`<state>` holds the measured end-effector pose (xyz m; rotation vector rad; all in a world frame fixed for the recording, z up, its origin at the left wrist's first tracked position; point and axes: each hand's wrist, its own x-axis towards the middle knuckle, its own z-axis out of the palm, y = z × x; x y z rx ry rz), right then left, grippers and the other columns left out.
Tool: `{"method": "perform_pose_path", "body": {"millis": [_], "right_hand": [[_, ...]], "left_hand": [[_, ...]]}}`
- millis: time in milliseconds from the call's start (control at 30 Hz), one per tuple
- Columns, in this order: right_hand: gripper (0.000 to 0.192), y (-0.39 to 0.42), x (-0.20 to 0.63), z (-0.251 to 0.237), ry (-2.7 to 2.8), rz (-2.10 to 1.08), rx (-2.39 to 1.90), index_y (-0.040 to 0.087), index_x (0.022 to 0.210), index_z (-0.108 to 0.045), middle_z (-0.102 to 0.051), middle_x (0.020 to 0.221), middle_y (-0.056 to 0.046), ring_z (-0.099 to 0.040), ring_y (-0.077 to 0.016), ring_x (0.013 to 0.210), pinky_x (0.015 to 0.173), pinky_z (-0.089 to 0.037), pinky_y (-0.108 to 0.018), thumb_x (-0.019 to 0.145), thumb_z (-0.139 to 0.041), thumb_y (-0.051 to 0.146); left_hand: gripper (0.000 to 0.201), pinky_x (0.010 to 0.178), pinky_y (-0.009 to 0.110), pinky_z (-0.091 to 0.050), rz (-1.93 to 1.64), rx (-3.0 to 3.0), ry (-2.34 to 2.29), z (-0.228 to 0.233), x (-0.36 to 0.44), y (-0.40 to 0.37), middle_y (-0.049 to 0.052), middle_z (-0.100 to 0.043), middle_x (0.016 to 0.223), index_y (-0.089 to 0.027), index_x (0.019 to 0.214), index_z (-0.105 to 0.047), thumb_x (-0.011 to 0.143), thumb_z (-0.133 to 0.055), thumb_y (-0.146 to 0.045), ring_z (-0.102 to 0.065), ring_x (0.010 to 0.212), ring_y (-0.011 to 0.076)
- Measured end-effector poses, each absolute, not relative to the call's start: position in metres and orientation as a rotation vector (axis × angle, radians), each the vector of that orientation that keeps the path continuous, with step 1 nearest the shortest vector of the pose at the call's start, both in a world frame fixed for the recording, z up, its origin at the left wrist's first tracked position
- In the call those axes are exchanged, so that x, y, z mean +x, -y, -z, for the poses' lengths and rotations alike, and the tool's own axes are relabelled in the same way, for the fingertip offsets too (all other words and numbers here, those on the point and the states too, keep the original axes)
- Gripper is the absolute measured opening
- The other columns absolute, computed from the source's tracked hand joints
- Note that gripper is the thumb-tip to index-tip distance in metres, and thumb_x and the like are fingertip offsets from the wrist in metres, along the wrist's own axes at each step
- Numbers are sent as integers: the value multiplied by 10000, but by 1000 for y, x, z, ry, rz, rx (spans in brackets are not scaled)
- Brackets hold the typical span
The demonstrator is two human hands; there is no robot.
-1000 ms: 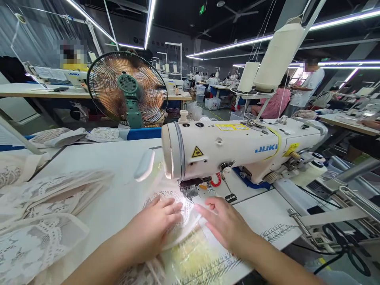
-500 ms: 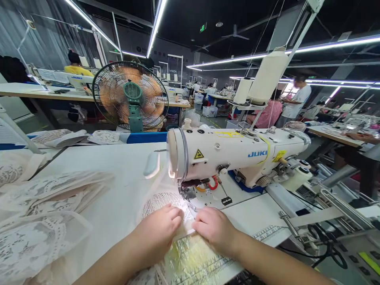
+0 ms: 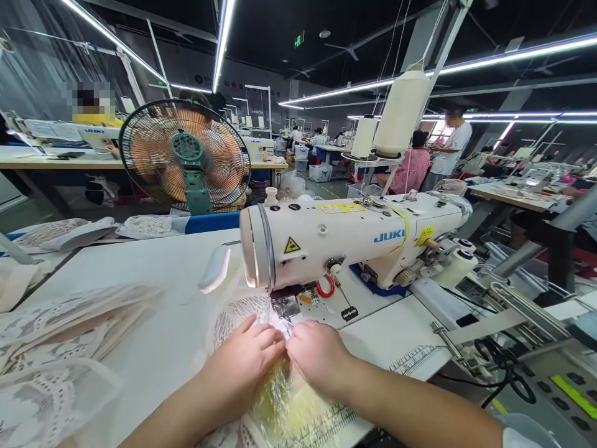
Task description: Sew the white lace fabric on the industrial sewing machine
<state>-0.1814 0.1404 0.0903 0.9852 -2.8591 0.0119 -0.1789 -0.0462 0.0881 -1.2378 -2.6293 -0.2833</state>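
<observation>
A piece of white lace fabric (image 3: 240, 311) lies beneath the lit needle area of a white sewing machine (image 3: 321, 239). My left hand (image 3: 249, 354) rests on the lace just left of the presser foot, its fingers bent and pinching the near edge. Close beside it, my right hand (image 3: 317, 358) is closed, with thumb and fingertips at the same edge. Both sets of fingertips nearly meet in front of the needle. A thin pale strip or metal piece shows by the right fingertips; its kind is unclear. Clear plastic over a yellowish sheet (image 3: 289, 404) lies under my wrists.
Stacked lace pieces (image 3: 56, 354) cover the table's left side. A small blade (image 3: 349, 312) and a red ring (image 3: 325, 286) sit on the machine bed. A ruler strip (image 3: 415, 361) runs along the near edge. Behind stand a fan (image 3: 186, 149) and thread cones (image 3: 401, 112).
The view has shifted, so the machine sits further left. My right hand has come closer to my left, and the gap between their fingertips has narrowed at the lace edge.
</observation>
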Motion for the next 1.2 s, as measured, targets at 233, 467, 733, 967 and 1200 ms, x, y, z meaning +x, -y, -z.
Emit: {"method": "perform_pose_path", "body": {"millis": [233, 467, 733, 967, 1200], "right_hand": [[157, -135, -178, -91, 2915, -41, 962, 134, 857, -680, -658, 821, -89, -598, -213, 757, 554, -406, -303, 790, -541, 106], [606, -132, -174, -96, 3093, -20, 982, 24, 1424, -385, -677, 997, -175, -643, -272, 884, 683, -514, -358, 833, -488, 111], [663, -129, -173, -105, 3173, 6, 969, 22, 1458, -321, -674, 1017, -181, -642, -274, 915, 717, -533, -363, 818, -487, 72], [685, -129, -172, -104, 3188, 14, 946, 33, 1456, -338, -678, 1006, -178, -648, -268, 924, 740, -547, -344, 795, -517, 68], [672, -128, -171, -100, 3128, 63, 970, 34, 1431, -389, -689, 985, -180, -654, -259, 865, 657, -524, -325, 775, -530, 72]], "left_hand": [[365, 1056, 622, -343, 50, -1269, 2710, -105, -184, 47, 113, -652, 1160, -190, 1092, -652, 809, -468, -51, -586, 1089, 290], [334, 1065, 562, -342, 1, -1268, 2599, -103, -199, 55, 90, -661, 1132, -190, 1109, -654, 879, -455, -53, -576, 1092, 269], [379, 1099, 567, -312, -64, -1247, 2662, -110, -215, 60, 87, -659, 1169, -200, 1146, -653, 924, -386, -48, -558, 1133, 266], [361, 1057, 577, -398, -302, -1198, 2700, -122, -216, 57, 101, -615, 1264, -136, 1202, -619, 944, -381, -56, -541, 1180, 300], [357, 1015, 580, -440, -391, -1096, 2662, -125, -218, 59, 109, -641, 1214, -162, 1134, -655, 909, -412, -26, -563, 1150, 312]]}}
